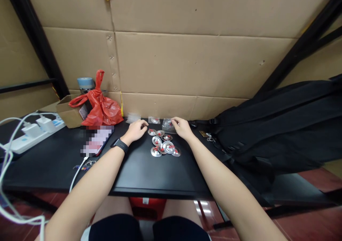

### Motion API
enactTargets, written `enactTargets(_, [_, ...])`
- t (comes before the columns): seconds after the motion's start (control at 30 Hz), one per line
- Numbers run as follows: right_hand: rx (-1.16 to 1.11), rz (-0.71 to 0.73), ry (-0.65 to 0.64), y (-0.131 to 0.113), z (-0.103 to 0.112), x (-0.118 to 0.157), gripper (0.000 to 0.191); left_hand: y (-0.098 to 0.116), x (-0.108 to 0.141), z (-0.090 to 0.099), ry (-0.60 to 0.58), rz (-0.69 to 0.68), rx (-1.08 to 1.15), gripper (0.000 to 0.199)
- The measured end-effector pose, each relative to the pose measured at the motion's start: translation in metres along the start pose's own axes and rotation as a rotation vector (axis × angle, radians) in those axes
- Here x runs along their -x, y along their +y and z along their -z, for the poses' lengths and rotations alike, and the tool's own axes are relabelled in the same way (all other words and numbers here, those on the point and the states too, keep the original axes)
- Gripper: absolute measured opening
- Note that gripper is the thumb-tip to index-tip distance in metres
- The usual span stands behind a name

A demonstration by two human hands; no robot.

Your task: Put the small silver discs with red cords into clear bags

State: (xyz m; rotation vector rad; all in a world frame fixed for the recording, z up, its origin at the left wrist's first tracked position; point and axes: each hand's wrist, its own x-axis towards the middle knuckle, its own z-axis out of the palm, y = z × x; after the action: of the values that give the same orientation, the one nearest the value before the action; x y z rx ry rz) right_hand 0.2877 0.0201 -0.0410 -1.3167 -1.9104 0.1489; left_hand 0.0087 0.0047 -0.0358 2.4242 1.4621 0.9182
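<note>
Because the right hand [182,127] pinches a clear plastic bag [167,126] near its edge, its grip is together on the film, probably so the small packet stays in place. A metal disc with a red cord shows inside. The left hand [135,130] is curled just beside the pile; nothing shows in its grip, and whether thumb and fingertips meet I cannot tell. The domed metal discs [169,147], which look like finger cymbals with red cords, overlap between the forearms, presumably heaped there to be within reach of both hands. Behind them lie another bagged disc [154,120] and, farther left, a stack of clear bags [133,118].

The black desk [152,178] has a smooth, faintly shiny top. At its left are a phone [100,139], a white power strip [34,137] and a knotted red plastic bag [105,109]; at the right, a black backpack [283,127] leans over it. Cardboard panels [171,66] wall the back, and reddish flooring [301,218] shows below.
</note>
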Motion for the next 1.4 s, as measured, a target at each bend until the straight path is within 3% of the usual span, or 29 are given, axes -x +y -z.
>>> enactTargets(0.17, [-0.365,-0.078,0.091,-0.019,0.011,0.005,0.037,0.025,0.005,-0.008,-0.039,-0.046,0.144,0.029])
enactTargets(0.33, [-0.545,-0.035,-0.107,-0.045,0.017,0.01,0.043,0.039,0.009,-0.014,-0.043,0.048,0.55,0.042])
enactTargets(0.53, [-0.68,-0.152,-0.153,-0.059,0.018,0.014,0.041,0.043,0.013,-0.013,-0.102,-0.073,0.463,0.069])
enactTargets(0.7, [-0.756,-0.223,-0.144,-0.055,0.018,0.013,0.038,0.045,0.015,-0.008,-0.129,-0.085,0.411,0.052])
enactTargets(0.8, [-0.741,-0.218,-0.075,-0.054,0.018,0.013,0.041,0.046,0.014,-0.009,-0.105,-0.089,0.453,0.059])
enactTargets(0.9, [-0.717,-0.175,-0.041,-0.057,0.017,0.013,0.045,0.048,0.013,-0.01,-0.019,-0.076,0.554,0.063])
enactTargets(1.03, [-0.724,-0.093,0.013,-0.067,0.017,0.014,0.044,0.057,0.01,-0.008,0.129,-0.031,0.71,0.043])
enactTargets(1.2, [-0.806,-0.069,0.02,-0.079,0.018,0.018,0.04,0.07,0.007,0.0,0.263,-0.011,0.834,0.033])
enactTargets(1.4, [-0.848,-0.132,-0.059,-0.073,0.016,0.02,0.057,0.065,0.01,0.004,0.188,-0.007,0.715,0.009])
